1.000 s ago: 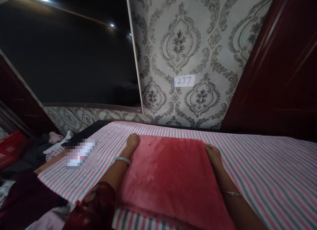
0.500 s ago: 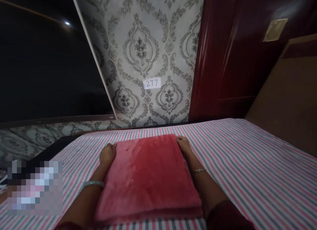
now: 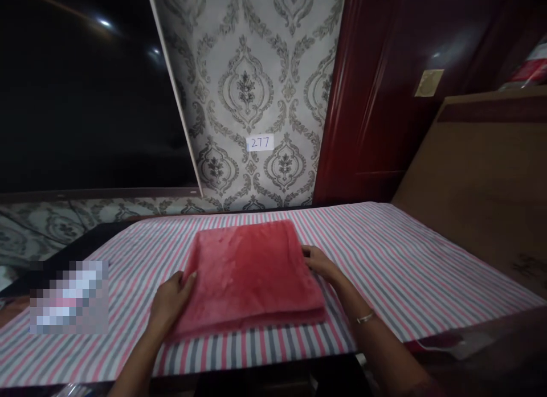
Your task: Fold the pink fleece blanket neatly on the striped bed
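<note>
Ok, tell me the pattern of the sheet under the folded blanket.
Pink, grey and white stripes on the sheet, head view.

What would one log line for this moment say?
left hand: on left edge of folded red blanket | right hand: on its right edge | blanket: flat on striped bed sheet

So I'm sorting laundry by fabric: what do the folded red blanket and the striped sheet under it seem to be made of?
The folded red blanket looks like plush fleece: its matte, fuzzy nap shows mottled shading. The pink, grey and white striped sheet looks like a flat woven fabric, perhaps cotton, smooth with crisp stripes.
</note>
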